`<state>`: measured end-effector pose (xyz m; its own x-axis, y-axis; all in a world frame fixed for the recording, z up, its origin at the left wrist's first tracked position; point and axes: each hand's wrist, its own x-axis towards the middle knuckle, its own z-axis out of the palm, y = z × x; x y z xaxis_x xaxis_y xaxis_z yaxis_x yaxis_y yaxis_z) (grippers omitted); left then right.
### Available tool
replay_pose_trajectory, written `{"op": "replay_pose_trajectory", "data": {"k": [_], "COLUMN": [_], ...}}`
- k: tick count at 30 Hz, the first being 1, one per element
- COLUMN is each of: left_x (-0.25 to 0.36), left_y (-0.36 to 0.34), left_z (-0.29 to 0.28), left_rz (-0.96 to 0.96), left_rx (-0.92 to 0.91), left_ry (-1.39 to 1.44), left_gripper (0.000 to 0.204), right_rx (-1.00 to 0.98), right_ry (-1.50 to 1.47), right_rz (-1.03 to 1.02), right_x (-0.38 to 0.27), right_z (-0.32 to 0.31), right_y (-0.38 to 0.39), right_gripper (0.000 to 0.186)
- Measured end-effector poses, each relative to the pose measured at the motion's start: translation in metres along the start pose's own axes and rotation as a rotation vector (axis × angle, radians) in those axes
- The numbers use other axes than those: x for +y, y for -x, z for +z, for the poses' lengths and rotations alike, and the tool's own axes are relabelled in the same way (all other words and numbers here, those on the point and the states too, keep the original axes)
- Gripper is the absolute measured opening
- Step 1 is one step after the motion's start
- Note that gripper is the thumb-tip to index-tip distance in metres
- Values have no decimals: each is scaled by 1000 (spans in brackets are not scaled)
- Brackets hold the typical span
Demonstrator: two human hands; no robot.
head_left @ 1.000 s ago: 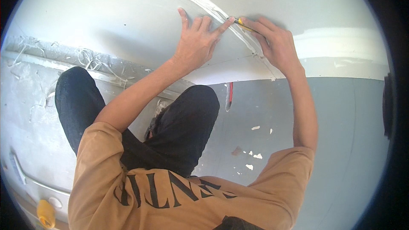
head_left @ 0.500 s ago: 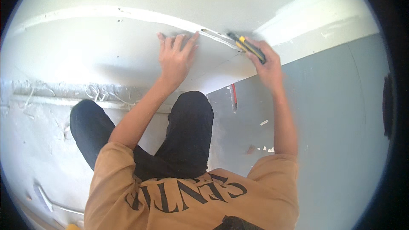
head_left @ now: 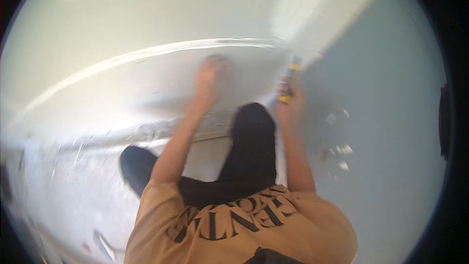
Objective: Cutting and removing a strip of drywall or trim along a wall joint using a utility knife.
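In my right hand (head_left: 291, 105) is a black and yellow utility knife (head_left: 294, 71), its front end pointing up. The knife is by the inner corner, just below the right end of a long white seam strip (head_left: 195, 44) on the pale wall (head_left: 171, 5). Whether any blade is out I cannot make out. My left hand (head_left: 207, 80) is at the wall under the strip; motion smears its fingers, and contact with the wall is unclear.
My bent knees (head_left: 254, 137), in black trousers, are between the arms. White scraps (head_left: 344, 149) lie on the blue-grey surface (head_left: 391, 117) at right. A rough ledge (head_left: 141, 132) follows the wall's foot. A pale, long-handled thing (head_left: 105, 244) is at lower left.
My right hand has brought the knife down from the seam's right end, turning it from slanting left to nearly upright. My left hand has come off the seam's lower edge. The view has swung round.
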<state>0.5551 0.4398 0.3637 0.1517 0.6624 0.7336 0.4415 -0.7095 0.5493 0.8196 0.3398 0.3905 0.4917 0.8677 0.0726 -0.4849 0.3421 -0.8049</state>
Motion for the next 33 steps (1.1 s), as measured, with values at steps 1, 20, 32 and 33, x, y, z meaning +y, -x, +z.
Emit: {"op": "replay_pose_trajectory", "data": {"k": [1,20,32,33], "left_x": [-2,-194,-169,-162], "left_y": [0,99,108,102], "left_z": [7,-302,-333,-334], "left_rz": [123,-803,-539,-570], "left_rx": [63,858,932,924], "left_ry": [-114,-507,-335,-186], "left_gripper": [18,72,41,41], "right_rx": [-161,-635,-1213,-1272], "right_ry": [604,413,648,640], "right_rz": [-191,85,228,185], "right_x": [-14,47,130,146], "right_z": [-12,110,250,269], "right_y": [-6,106,117,116], "right_gripper": [36,53,34,33]}}
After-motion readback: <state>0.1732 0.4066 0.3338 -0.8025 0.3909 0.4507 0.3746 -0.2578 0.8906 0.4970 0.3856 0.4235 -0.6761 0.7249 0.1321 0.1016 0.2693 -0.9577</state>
